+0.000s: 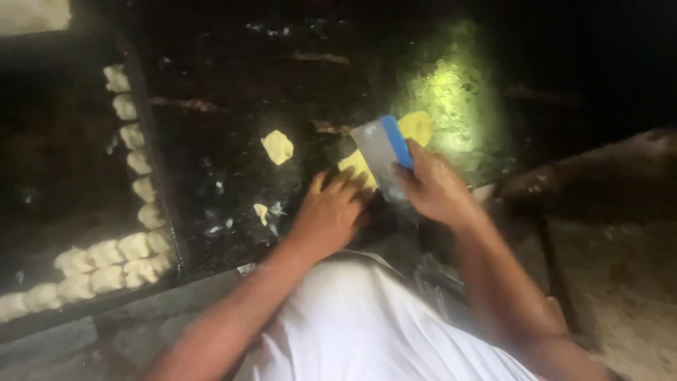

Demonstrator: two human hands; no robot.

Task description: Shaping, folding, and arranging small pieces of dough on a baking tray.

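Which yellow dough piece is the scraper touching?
The long strip of dough under the scraper in the right hand. The left hand rests on its near end; the square piece lies alone, untouched.

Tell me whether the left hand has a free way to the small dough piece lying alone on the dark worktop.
Probably yes: the left hand rests just below-right of the small dough piece, with only bare worktop between.

Bakery, dough pieces [106, 264], dark worktop [233, 77]
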